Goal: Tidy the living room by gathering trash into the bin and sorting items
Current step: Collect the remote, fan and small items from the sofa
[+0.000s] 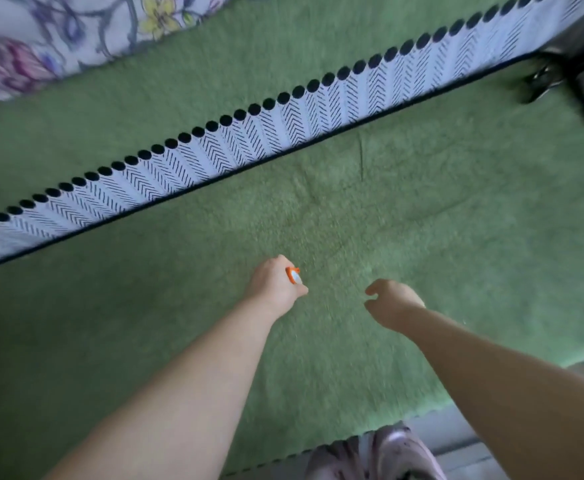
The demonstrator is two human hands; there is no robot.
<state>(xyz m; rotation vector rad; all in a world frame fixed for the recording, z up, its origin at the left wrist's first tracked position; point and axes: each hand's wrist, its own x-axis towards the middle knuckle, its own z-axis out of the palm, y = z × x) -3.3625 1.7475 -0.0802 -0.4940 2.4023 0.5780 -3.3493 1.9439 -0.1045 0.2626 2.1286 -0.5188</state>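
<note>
Fuzzy green rug (422, 216), orange-edged white item (294, 275)

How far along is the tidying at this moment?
Done: nothing these pictures can confirm; no bin is in view. In hand: the left hand grips a small orange-and-white item; the right hand hangs loosely curled, holding nothing, over the green rug. Left: that item has yet to reach a bin or sorting spot.

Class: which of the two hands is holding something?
The left hand: its fingers grip a small orange-and-white item. The right hand is loosely curled and holds nothing.
</note>
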